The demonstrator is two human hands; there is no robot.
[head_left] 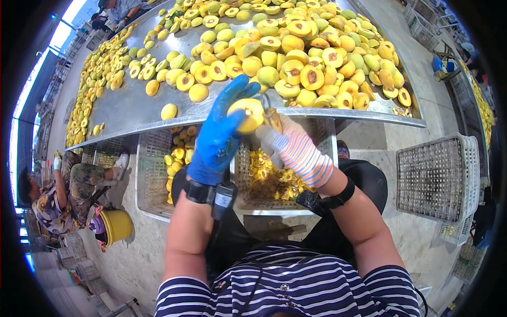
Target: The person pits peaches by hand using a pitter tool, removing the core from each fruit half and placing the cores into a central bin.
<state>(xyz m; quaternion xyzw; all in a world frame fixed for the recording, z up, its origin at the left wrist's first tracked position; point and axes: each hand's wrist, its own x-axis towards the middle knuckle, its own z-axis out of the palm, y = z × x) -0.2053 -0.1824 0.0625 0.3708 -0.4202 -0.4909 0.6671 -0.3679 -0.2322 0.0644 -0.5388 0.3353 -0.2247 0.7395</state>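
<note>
My left hand [219, 137], in a blue rubber-coated glove, grips a yellow peach half [247, 114] with its cut face up. Close against the fruit is my right hand [298, 150], in a striped knit glove with greyish fingertips. Its fingers are closed around a small tool with a thin curved metal loop [266, 100], partly hidden and blurred. Both hands are over the near edge of a metal table [142, 119] heaped with halved peaches [311, 77]. Below them stands a plastic crate [274, 208] with peach scraps [264, 174] inside.
Left of the scrap crate is another crate [147, 182] holding peach halves. Stacked grey crates [435, 177] stand on the floor to the right. At left, a co-worker [58, 198] sits near a yellow bucket [117, 226]. Another person [124, 10] is at the table's far left.
</note>
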